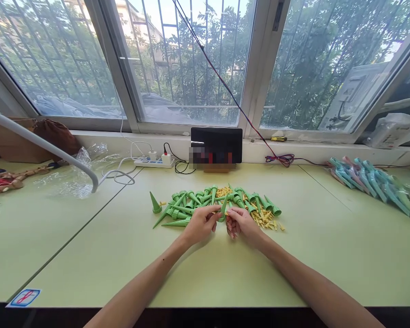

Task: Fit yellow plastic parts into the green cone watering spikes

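Note:
A heap of green cone-shaped plastic spikes lies on the pale green table, with small yellow pieces scattered at its right side. My left hand pinches one green spike, which points up and away from me. My right hand is closed beside it, fingertips at the spike's lower end, seemingly on a small yellow piece. One spike stands upright at the heap's left.
A dark screen leans on the window sill behind the heap, beside a white power strip with cables. Teal and pink packaged items lie at the right. Clear plastic wrap and a white lamp arm are at the left.

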Demonstrator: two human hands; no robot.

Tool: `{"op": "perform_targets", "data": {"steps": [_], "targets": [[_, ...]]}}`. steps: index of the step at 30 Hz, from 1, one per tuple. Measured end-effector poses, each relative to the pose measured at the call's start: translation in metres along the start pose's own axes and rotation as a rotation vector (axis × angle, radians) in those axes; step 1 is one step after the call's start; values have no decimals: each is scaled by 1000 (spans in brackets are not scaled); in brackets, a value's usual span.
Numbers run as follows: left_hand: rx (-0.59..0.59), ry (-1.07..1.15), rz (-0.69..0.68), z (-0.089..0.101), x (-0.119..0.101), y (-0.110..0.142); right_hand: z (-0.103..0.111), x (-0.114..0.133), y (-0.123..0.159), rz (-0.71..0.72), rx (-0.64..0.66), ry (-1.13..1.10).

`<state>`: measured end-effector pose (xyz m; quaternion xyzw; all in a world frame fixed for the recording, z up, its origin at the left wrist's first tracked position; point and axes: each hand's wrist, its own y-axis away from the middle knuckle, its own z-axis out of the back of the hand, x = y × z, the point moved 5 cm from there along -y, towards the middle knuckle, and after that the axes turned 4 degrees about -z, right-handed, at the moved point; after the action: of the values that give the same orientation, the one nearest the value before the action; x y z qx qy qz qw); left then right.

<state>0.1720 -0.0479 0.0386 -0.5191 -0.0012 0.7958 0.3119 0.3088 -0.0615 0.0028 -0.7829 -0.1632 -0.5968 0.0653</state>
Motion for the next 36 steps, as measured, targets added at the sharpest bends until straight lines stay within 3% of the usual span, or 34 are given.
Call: {"op": "perform_targets", "data": {"steps": [11,28,36], "targets": [[69,45,17,3,-8,1,-6,16,11,245,-33,315],[138,205,92,1,-4,2,-8,24,21,431,-190,755],[256,262,77,-10,-5,3,-17,25,25,529,-248,866]]}}
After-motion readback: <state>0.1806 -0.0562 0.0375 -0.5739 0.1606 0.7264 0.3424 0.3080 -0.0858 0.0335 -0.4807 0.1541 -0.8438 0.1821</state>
